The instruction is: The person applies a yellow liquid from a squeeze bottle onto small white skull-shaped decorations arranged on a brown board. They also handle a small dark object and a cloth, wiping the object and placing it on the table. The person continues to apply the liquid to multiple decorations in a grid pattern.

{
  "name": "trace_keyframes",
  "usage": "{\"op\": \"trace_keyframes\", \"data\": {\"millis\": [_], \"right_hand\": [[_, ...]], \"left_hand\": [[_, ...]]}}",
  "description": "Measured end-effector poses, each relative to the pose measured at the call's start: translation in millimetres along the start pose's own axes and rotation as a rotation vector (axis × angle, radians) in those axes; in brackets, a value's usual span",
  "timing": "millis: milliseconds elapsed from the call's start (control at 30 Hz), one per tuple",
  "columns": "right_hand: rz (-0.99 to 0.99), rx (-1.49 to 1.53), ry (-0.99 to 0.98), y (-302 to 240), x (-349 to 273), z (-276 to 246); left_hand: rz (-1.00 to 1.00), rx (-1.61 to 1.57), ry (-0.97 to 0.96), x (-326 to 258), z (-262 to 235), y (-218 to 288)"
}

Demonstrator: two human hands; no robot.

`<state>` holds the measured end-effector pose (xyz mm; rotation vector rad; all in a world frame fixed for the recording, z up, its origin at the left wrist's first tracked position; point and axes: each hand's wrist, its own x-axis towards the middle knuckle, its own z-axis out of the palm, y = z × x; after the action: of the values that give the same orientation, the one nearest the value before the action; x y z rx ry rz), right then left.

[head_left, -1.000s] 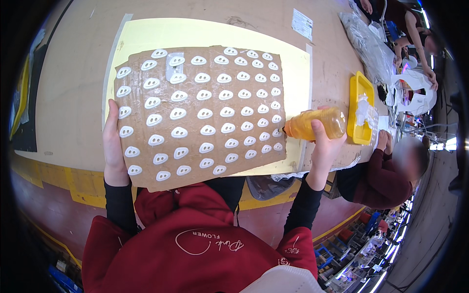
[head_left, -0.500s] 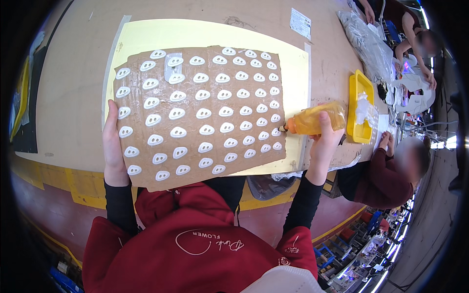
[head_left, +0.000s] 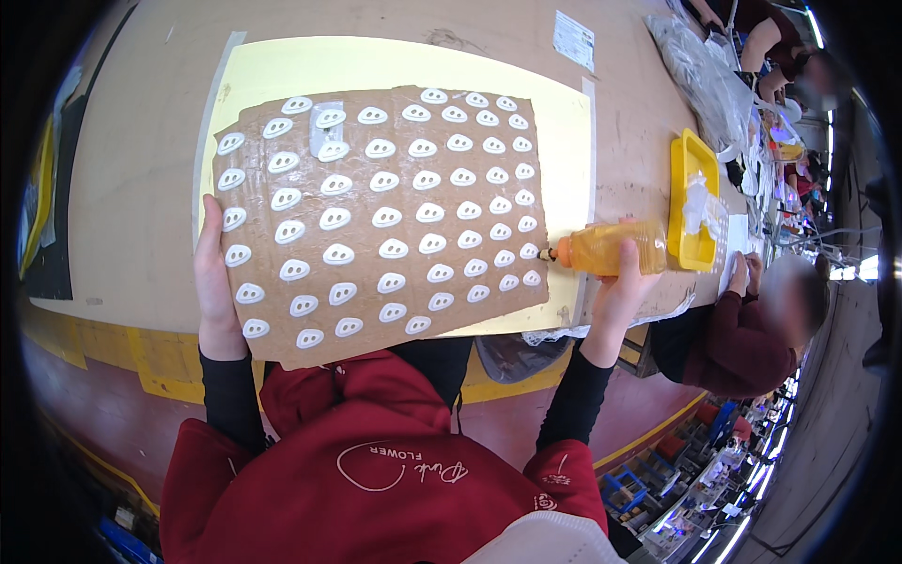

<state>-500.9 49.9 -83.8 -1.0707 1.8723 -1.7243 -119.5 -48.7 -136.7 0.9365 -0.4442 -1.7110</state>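
Observation:
A brown cardboard sheet (head_left: 366, 271) carries rows of small white snout-shaped pieces (head_left: 393, 248), each with two holes. My left hand (head_left: 218, 291) grips its left edge, thumb on top and fingers hidden underneath. In my right hand (head_left: 620, 296) is a clear squeeze bottle (head_left: 601, 248) of amber liquid with an orange cap. The bottle lies nearly level, its narrow dark tip pointing left beside a white piece in the rightmost column. Whether the tip touches that piece I cannot tell.
Under the cardboard lies a pale yellow sheet (head_left: 564, 141) taped to the brown table (head_left: 150, 188). A yellow tray (head_left: 678, 188) with white material stands to the right, near a clear plastic bag (head_left: 691, 75). A paper label (head_left: 574, 39) lies at the back. Two other people work along the right.
The bottle has turned more level and its tip has moved slightly nearer me. The cardboard has shifted a little left with my left hand. At the far right, a co-worker has changed posture.

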Motion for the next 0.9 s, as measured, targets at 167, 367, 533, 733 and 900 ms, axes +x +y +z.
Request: {"op": "trace_keyframes", "data": {"millis": [167,367,533,733,900], "right_hand": [[-0.178,0.147,-0.005,12,-17,2],[-0.315,0.131,-0.045,13,-34,6],[-0.285,0.041,-0.046,6,-42,16],[-0.303,0.037,-0.068,5,-43,23],[-0.171,0.288,0.115,9,-25,15]], "left_hand": [[-0.017,-0.018,-0.001,-1,5,1],[-0.01,-0.004,-0.012,0,3,1],[-0.002,0.006,-0.003,-1,4,2],[-0.006,0.029,0.024,-1,5,4],[-0.003,0.05,0.042,-2,8,5]]}}
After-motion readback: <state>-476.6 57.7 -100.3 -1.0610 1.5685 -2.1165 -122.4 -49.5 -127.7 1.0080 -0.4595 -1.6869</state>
